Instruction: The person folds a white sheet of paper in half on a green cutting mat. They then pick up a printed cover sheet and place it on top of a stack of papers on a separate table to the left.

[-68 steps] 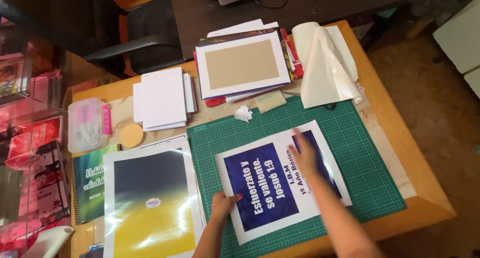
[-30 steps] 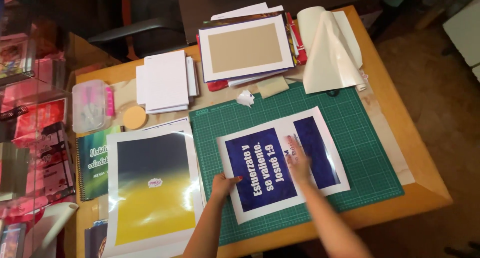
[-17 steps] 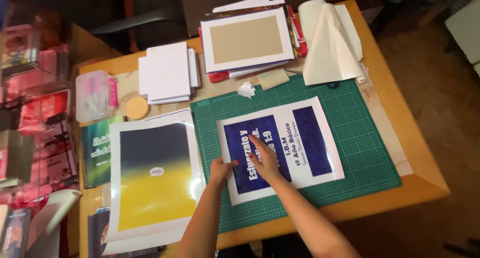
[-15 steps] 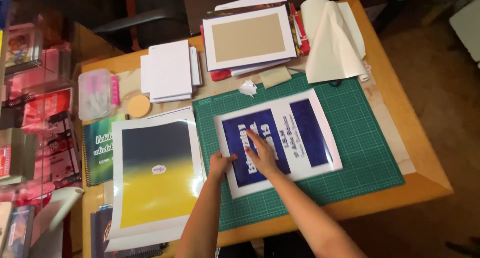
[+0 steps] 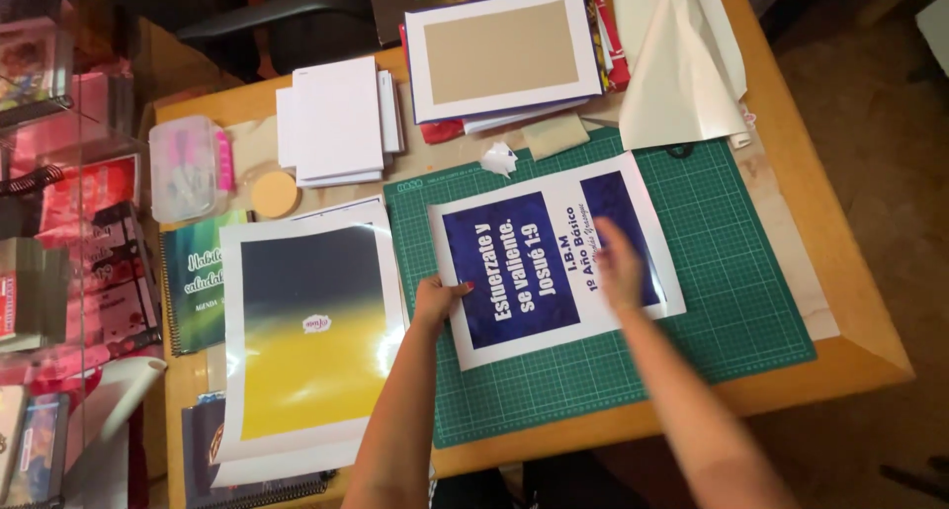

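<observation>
A wooden table [image 5: 840, 301] is filling the view from above, with a green cutting mat [image 5: 732, 272] lying on its right half. A glossy blue print [image 5: 524, 272] with a white border is lying on the mat, slightly tilted. The left hand [image 5: 435, 301] is pinching the print's left edge, thumb on top. The right hand [image 5: 621, 267] is lying flat and open on the print's right part, blurred by motion. This looks like smoothing or pressing the print flat; the next move seems to call for even pressure while the left hand is keeping the sheet from sliding.

Left of the mat, a blue-and-yellow print [image 5: 311, 341] is lying on other sheets. A white card stack [image 5: 336, 124] and a framed tan sheet [image 5: 502, 54] are sitting further back.

The right fingertips are too blurred to make out. Whatever is lying under the blue-and-yellow print is mostly hidden, and the left-side clutter is being cut off.
</observation>
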